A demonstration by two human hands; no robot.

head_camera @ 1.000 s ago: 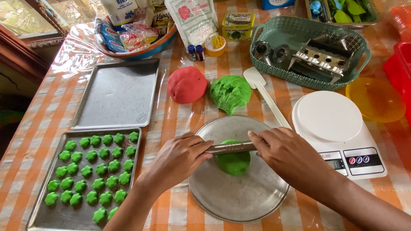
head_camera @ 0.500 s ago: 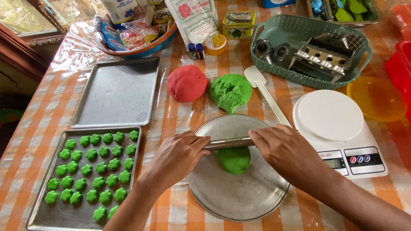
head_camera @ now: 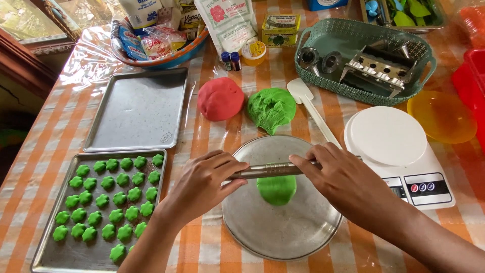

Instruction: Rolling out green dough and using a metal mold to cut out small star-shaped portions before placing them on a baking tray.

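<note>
Left hand: your left hand (head_camera: 202, 184) lies palm-down over one end of the metal roller (head_camera: 270, 170), fingers curled on it, loose rolling hold rather than a clamp.
Right hand: your right hand (head_camera: 343, 179) covers the other end the same way, fingers wrapped over the bar.
Roller: lies crosswise over the far edge of the green dough piece (head_camera: 276, 188), touching it.
Dough piece: on the round metal plate (head_camera: 283, 232), near its middle, already pressed into a flattish oval, not a thin sheet.
Done: front tray (head_camera: 50, 253) holds rows of small green flower-shaped pieces, mostly full; bare patch at its lower right.
Left, my read: piece under the roller looks only partly flattened; green dough lump (head_camera: 272, 108) and red dough ball (head_camera: 220, 98) sit uncut beyond the plate; second tray (head_camera: 139, 111) holds nothing.
Around: white spatula (head_camera: 310, 108) just beside the plate's far rim; white kitchen scale (head_camera: 394, 151) close to your right wrist; green basket (head_camera: 364, 91) with metal press parts behind it; yellow bowl (head_camera: 442, 116) at right.
In the way: nothing on the plate blocks the roller; scale and spatula are the nearest things to bump on a wide stroke.
</note>
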